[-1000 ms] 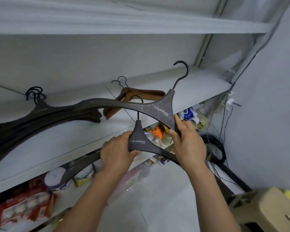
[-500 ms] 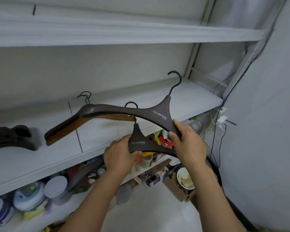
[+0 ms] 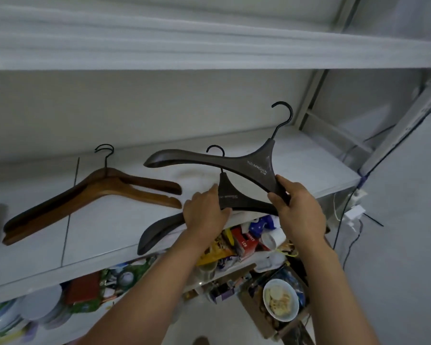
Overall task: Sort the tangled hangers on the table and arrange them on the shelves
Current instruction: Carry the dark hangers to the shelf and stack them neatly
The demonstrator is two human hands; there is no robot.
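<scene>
Holding two dark hangers over a white shelf (image 3: 115, 227), a person appeared to be partway through the placing step of the sorting job.

The left hand (image 3: 204, 212) gripped the lower dark hanger (image 3: 228, 192) at its neck, fingers curled round it. The right hand (image 3: 299, 207) was closed round the right arm of the upper dark hanger (image 3: 184, 156). The lower hanger's right arm also ran into that hand, though whether it was clasped too could not be told.

Both hangers were in the air over the shelf's front edge, just right of a stacked pair of brown wooden hangers (image 3: 97, 192) already lying flat on the shelf.

Each dark hanger's long axis ran left to right across the view. The upper one sloped down towards the right hand, and the lower one's left arm dropped past the shelf edge. Both hooks pointed up and away, towards the back wall. The lower hook crossed the upper hanger's arm, and whether it was caught there was unclear.

The next move would likely call for pushing the pair further over the bare shelf to the right of the wooden ones. They would then be laid flat, hooks to the wall, clear of each other, before both hands let go. Cluttered packets and a bowl of food (image 3: 280, 300) sat below.
</scene>
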